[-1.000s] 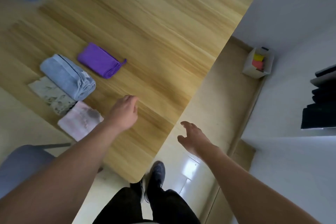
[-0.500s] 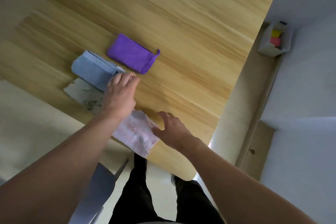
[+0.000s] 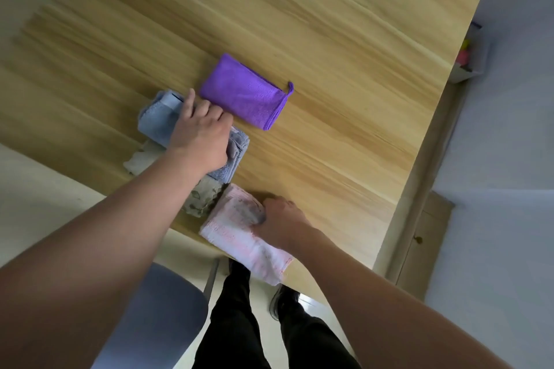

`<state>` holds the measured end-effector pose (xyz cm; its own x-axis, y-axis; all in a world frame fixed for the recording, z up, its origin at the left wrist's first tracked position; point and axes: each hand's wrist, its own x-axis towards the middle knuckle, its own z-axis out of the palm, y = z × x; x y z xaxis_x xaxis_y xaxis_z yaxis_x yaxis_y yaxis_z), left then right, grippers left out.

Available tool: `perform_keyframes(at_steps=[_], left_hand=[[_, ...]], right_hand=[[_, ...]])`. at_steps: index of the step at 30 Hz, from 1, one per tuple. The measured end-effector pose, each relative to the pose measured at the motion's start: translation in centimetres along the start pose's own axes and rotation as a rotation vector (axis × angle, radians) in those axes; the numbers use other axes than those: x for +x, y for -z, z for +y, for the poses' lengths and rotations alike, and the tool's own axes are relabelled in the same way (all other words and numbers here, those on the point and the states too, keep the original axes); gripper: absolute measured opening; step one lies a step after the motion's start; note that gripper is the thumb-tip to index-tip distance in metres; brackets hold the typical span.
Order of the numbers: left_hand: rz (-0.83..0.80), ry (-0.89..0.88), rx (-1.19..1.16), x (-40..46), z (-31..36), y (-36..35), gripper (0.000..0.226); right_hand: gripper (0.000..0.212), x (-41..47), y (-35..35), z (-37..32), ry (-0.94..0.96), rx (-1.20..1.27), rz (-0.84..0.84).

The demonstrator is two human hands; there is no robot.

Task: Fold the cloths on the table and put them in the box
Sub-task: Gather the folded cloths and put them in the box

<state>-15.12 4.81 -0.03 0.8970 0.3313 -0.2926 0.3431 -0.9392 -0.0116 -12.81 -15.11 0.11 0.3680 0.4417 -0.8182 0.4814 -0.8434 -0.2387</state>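
Observation:
Several folded cloths lie near the front edge of the wooden table (image 3: 329, 39). My left hand (image 3: 201, 132) grips the folded light-blue cloth (image 3: 156, 117), fingers curled over its far side. Under that cloth lies a grey patterned cloth (image 3: 201, 198). My right hand (image 3: 278, 222) grips the right side of the folded pink cloth (image 3: 236, 237), which overhangs the table edge. A folded purple cloth (image 3: 245, 93) lies untouched just beyond my left hand. A white box (image 3: 470, 60) with coloured items stands on the floor at the far right, partly hidden by the table.
A blue-grey chair (image 3: 156, 314) stands below the table edge at lower left. My legs and shoes (image 3: 284, 299) are on the floor beneath. A wall and skirting board run along the right side.
Both hands have come down onto the cloths: the left moved from above the table to grip the blue cloth, the right from beside the table to grip the pink cloth. The view shifted left.

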Motion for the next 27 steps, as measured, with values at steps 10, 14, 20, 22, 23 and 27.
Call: perform_keyframes(at_steps=[10,14,20,22,23,27], left_hand=[[-0.073,-0.152,-0.109,2.3,3.3,4.0,0.019],[-0.107,-0.140,-0.185,3.3,9.3,5.9,0.017],[-0.183,-0.123,-0.332,4.5,21.5,7.7,0.010],[-0.222,-0.117,-0.475,4.5,27.2,8.6,0.010],[-0.242,-0.104,-0.551,4.3,29.8,8.9,0.012],[-0.228,-0.069,-0.679,3.9,41.1,10.0,0.020]], right_hand=[[0.025,-2.7,3.6,5.4,-0.096,0.370,0.054],[0.028,-4.9,4.7,10.3,-0.177,0.412,0.151],[0.013,-10.3,4.4,21.2,-0.337,0.452,0.313],[0.017,-12.8,4.1,25.6,-0.388,0.521,0.383],[0.018,-14.0,3.9,27.5,-0.406,0.565,0.408],[0.026,-18.6,3.5,36.0,-0.465,0.691,0.472]])
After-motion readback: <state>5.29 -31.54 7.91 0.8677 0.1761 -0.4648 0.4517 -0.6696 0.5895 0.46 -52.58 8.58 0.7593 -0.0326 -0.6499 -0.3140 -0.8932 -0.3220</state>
